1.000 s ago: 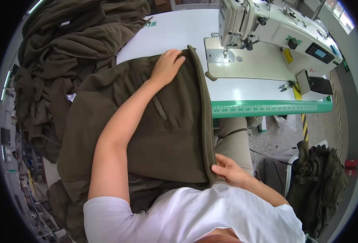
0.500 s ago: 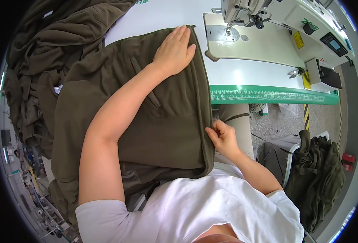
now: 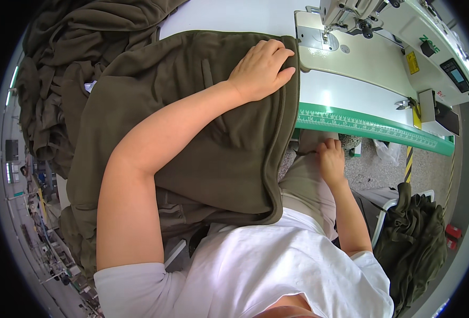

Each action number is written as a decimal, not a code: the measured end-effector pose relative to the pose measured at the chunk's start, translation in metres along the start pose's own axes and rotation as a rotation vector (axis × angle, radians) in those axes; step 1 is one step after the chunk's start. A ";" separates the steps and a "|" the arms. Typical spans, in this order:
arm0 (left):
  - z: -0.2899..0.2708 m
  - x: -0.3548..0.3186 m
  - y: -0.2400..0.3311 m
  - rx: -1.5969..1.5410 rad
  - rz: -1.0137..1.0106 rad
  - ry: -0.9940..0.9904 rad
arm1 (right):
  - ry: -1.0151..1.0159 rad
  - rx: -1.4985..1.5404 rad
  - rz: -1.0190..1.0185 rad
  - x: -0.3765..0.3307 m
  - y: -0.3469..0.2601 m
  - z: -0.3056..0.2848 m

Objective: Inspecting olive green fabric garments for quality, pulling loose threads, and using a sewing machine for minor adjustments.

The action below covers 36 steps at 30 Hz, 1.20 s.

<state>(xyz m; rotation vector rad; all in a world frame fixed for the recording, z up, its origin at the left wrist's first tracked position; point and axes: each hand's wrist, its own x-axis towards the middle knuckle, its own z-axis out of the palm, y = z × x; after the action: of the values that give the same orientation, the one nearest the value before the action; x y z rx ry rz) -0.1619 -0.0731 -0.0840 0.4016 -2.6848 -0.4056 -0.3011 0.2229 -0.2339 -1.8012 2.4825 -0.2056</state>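
A dark olive garment (image 3: 218, 180) lies spread over the white table and down onto my lap, its thick folded edge to the right. My left hand (image 3: 261, 72) rests on top of it near the far right corner, fingers slightly bent and thumb apart. Off the cloth, my right hand (image 3: 331, 161) is over my thigh with its fingers pinched together. A narrow dark strip (image 3: 305, 153) crosses the trouser leg and runs to those fingertips, which seem closed on it. The fingertips partly hide its end.
A sewing machine (image 3: 362, 61) stands beyond the garment at the right. A green ruler strip (image 3: 372, 125) edges the table. More olive cloth (image 3: 59, 79) is heaped at the left, and another pile (image 3: 415, 238) hangs over a bin at the right. Small snips (image 3: 404, 104) lie by a box.
My right hand has left the garment's edge and moved away to the dark strip on my thigh. The garment's far corner has shifted right with my left hand, whose fingers are more bent.
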 end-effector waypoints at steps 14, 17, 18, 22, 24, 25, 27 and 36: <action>-0.075 -0.051 0.132 -1.056 -0.251 -0.954 | -0.032 1.321 -0.098 -0.008 -0.014 -0.205; -0.100 -0.051 0.113 -0.981 -0.170 -0.917 | -0.278 1.248 0.208 -0.015 0.034 -0.177; -0.109 -0.049 0.108 -0.915 -0.156 -0.942 | -0.275 1.245 0.219 -0.019 0.045 -0.165; -0.130 -0.051 0.097 -0.742 -0.205 -0.997 | -0.520 0.897 0.306 -0.032 0.062 -0.128; -0.120 -0.053 0.097 -0.697 -0.149 -0.936 | -0.571 0.990 0.230 -0.028 0.044 -0.125; -0.113 -0.055 0.096 -0.646 -0.099 -0.864 | -0.595 1.036 0.189 -0.026 0.033 -0.125; -0.090 -0.064 0.098 -0.594 -0.056 -0.792 | -0.537 1.171 0.193 -0.018 0.001 -0.140; -0.076 -0.053 0.118 -1.001 -0.238 -0.986 | -0.264 1.451 -0.046 -0.015 -0.043 -0.190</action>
<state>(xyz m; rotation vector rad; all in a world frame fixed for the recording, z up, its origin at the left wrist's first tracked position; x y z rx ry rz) -0.1089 0.0356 0.0041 0.2126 -2.7250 -2.3667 -0.2807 0.2372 -0.0397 -1.0511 1.2935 -1.2379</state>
